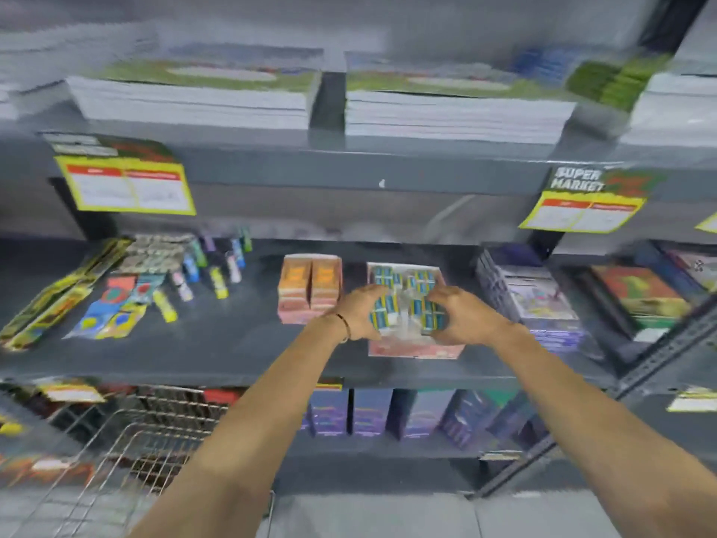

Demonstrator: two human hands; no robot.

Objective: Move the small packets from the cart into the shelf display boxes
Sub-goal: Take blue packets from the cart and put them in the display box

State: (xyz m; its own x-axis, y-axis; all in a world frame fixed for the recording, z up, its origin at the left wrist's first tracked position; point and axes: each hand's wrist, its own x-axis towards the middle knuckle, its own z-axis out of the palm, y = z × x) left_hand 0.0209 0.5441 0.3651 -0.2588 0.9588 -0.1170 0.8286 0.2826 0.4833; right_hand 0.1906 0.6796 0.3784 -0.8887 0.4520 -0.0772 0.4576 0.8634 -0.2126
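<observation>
A pink display box sits on the middle shelf, partly filled with small blue-and-yellow packets. My left hand grips a bundle of these packets at the box's near left. My right hand grips another bundle at the near right. Both bundles are over the front half of the box, touching each other. The wire cart is at the lower left, its contents blurred.
An orange-pink box stands just left of the display box. Glue sticks and flat packs lie further left. Purple boxes and books are to the right. Paper stacks fill the upper shelf. A slanted metal upright borders the right.
</observation>
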